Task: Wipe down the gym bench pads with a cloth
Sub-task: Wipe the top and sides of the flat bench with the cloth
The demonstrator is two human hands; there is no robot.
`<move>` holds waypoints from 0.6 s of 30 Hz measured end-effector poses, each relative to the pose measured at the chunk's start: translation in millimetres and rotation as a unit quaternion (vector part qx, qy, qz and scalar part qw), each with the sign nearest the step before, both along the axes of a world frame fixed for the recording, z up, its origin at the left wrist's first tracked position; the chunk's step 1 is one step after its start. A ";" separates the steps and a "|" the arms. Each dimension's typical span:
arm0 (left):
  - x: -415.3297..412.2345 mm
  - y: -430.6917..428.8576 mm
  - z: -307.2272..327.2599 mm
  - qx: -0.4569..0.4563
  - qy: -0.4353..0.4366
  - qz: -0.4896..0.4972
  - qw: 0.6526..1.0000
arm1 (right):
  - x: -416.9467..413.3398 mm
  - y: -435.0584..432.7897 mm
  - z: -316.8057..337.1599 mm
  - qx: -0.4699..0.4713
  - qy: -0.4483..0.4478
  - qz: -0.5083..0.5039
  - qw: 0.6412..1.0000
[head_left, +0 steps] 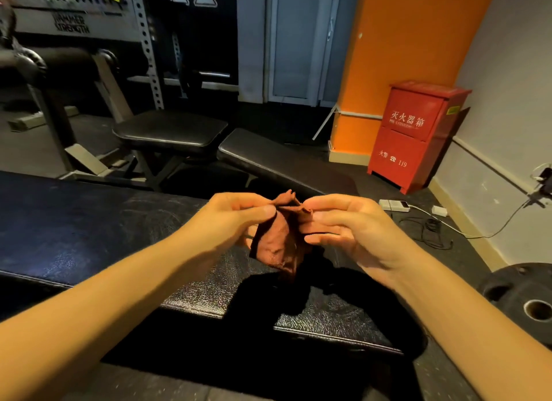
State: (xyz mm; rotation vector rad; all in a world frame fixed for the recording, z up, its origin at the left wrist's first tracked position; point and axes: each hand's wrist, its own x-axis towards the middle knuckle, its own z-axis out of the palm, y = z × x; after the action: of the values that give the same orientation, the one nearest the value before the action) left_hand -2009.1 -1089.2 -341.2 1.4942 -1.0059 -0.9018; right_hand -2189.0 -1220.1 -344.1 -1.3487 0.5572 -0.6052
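Note:
A rust-brown cloth (279,239) hangs crumpled in the air just above a black bench pad (89,230) that runs across the near view. My left hand (230,218) pinches the cloth's upper left edge. My right hand (343,224) pinches its upper right edge between thumb and fingers. The cloth's lower tip dangles close to the pad, and its shadow falls on the pad below. Behind stands a second bench with a black seat pad (170,130) and a long black back pad (283,161).
A grey rack frame (146,45) and machine parts fill the back left. A red fire-extinguisher box (412,134) stands by the orange pillar (397,57). A power strip (394,205) with cables lies on the floor at right. A black weight plate (525,302) lies at the right edge.

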 end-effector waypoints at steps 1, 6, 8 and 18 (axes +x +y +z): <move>3.0 -0.5 1.1 0.001 0.015 -0.012 1.000 | 0.2 -1.3 0.1 -0.048 0.013 0.000 0.999; 6.5 -1.9 7.9 0.012 0.065 -0.086 0.994 | 4.2 0.1 -1.9 -0.290 0.064 -0.044 0.954; 4.4 -1.3 10.3 0.019 0.062 -0.109 0.992 | 6.5 7.8 -3.0 -0.349 0.057 -0.056 0.934; 32.8 1.0 -8.2 -0.100 -0.168 0.223 0.955 | -31.7 -20.4 21.5 -0.229 0.003 -0.021 0.973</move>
State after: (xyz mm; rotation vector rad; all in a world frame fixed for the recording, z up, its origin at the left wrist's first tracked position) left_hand -1976.3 -1088.2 -349.3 1.6396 -0.9116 -0.2203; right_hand -2220.7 -1240.5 -322.6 -1.7747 0.4671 -0.7962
